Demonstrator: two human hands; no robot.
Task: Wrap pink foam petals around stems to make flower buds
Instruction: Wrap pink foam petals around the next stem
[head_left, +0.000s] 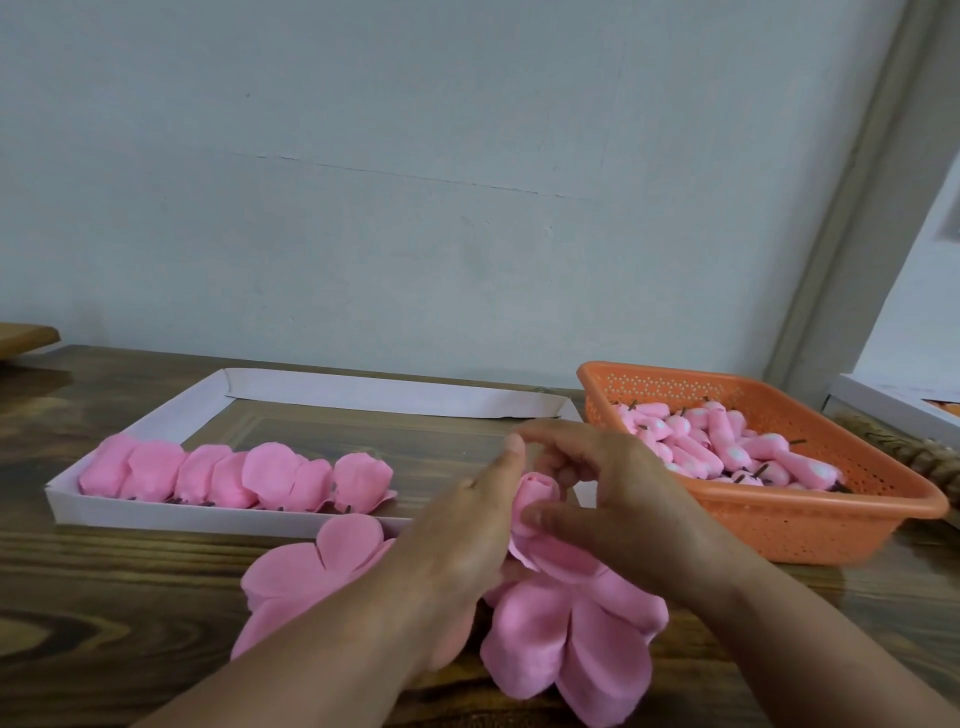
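Head view: left hand (467, 530) and right hand (618, 499) both pinch a pink foam bud (535, 491) at centre, above loose petals (561, 634) on the wooden table (104, 597); orange basket (810, 525) at three o'clock; white tray (156, 514) at nine o'clock.

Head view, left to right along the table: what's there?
White tray holding a row of finished pink buds → loose pink petal sheet → both hands working a pink bud → orange basket of foam cores.
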